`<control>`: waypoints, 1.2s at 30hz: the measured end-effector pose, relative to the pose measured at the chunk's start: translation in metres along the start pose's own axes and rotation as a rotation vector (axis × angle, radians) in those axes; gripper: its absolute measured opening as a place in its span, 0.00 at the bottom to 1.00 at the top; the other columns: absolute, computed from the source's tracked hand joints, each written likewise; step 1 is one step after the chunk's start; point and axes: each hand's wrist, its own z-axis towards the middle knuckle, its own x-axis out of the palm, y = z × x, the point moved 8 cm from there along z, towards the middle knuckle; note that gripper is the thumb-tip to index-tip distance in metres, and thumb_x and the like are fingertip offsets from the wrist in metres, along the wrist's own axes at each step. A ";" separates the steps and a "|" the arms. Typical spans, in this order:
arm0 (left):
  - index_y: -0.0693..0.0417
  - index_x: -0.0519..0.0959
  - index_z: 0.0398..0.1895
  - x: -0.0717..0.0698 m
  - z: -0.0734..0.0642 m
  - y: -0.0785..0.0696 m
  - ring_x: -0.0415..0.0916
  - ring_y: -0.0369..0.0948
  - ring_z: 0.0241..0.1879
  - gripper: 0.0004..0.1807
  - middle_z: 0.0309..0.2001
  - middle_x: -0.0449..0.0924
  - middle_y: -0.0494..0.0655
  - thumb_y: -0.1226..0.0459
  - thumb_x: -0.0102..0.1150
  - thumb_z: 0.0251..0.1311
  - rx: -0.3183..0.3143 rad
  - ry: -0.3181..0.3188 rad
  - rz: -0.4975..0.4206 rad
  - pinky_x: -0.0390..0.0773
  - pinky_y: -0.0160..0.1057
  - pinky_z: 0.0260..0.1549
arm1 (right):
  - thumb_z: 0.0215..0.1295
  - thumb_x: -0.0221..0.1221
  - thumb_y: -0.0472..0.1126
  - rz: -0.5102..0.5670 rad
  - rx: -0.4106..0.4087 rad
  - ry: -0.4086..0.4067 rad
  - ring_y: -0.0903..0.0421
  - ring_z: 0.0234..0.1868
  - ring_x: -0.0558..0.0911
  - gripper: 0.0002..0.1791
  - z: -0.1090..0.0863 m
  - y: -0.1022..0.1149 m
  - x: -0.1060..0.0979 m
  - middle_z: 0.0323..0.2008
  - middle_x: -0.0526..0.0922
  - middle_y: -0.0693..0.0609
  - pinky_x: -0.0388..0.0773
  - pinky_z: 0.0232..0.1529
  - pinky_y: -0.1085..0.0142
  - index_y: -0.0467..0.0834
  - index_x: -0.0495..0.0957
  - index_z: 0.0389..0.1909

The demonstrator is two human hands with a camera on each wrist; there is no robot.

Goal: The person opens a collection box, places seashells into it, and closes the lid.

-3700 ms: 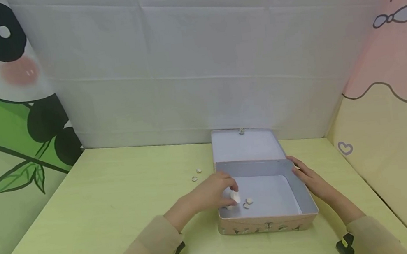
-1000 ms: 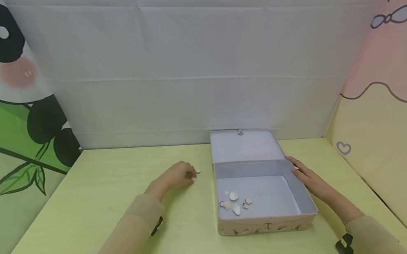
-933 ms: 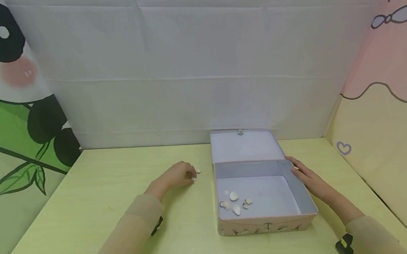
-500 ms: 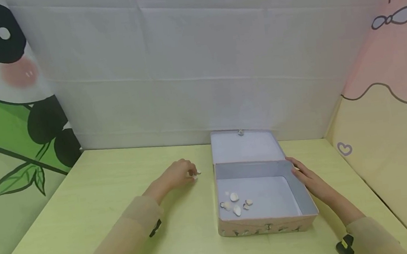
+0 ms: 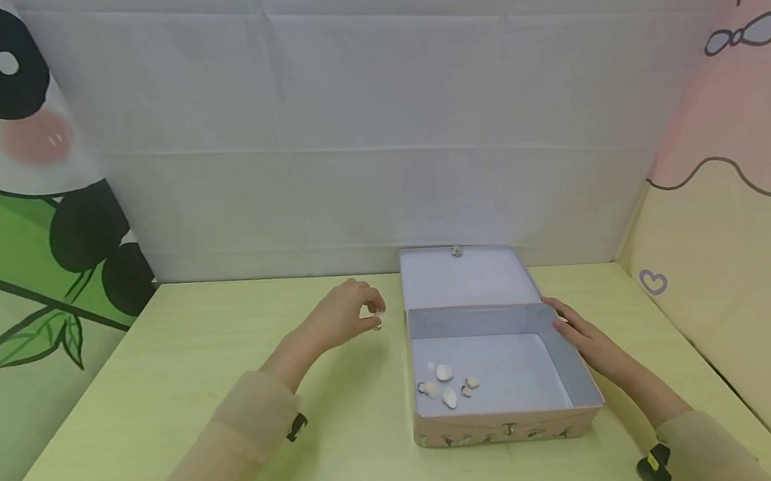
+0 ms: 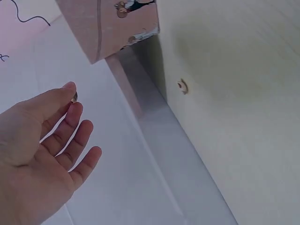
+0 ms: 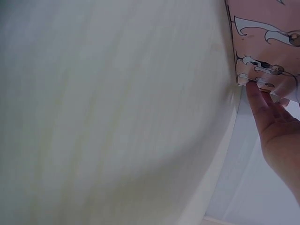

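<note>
My left hand (image 5: 340, 316) is lifted over the table left of the tin box. In the left wrist view, its thumb and index finger pinch a small shell (image 6: 74, 97), mostly covered by the fingertips. One more shell (image 6: 183, 86) lies on the table just below that hand. The pink tin box (image 5: 462, 430) stands with its lid (image 5: 467, 275) tipped back. Several pale shells (image 5: 445, 373) lie in its front left part. My right hand (image 5: 593, 340) rests against the right side of the box near the rear corner, fingers mostly straight.
The pale yellow table (image 5: 228, 351) ends at a white sheet (image 5: 321, 161) hanging behind it. Cartoon-printed panels flank the table, a green and white one (image 5: 11, 233) at left and a pink and cream one (image 5: 745, 234) at right.
Earlier, my left hand held a white shell over the box, then reached to the shells on the table. Now it has risen with one shell. My right hand has stayed put.
</note>
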 end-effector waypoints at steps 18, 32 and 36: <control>0.51 0.82 0.37 0.003 0.004 -0.073 0.71 0.39 0.38 0.08 0.34 0.80 0.40 0.64 0.67 0.53 0.147 -0.183 0.009 0.74 0.37 0.40 | 0.77 0.36 0.46 -0.011 -0.004 -0.002 0.31 0.68 0.52 0.29 -0.002 0.003 0.000 0.72 0.44 0.34 0.57 0.60 0.33 0.45 0.43 0.74; 0.49 0.82 0.39 0.046 0.023 -0.085 0.72 0.38 0.42 0.08 0.38 0.81 0.38 0.62 0.65 0.56 0.195 -0.065 -0.029 0.72 0.36 0.45 | 0.76 0.37 0.46 -0.018 -0.004 -0.002 0.30 0.68 0.51 0.29 -0.003 0.004 -0.001 0.72 0.44 0.34 0.55 0.60 0.32 0.46 0.43 0.74; 0.49 0.82 0.39 0.051 0.027 -0.084 0.72 0.38 0.43 0.08 0.39 0.81 0.38 0.62 0.65 0.56 0.185 -0.048 -0.032 0.72 0.36 0.46 | 0.76 0.37 0.45 -0.009 -0.004 0.000 0.31 0.68 0.52 0.29 -0.002 0.006 -0.001 0.72 0.44 0.34 0.56 0.60 0.33 0.45 0.44 0.74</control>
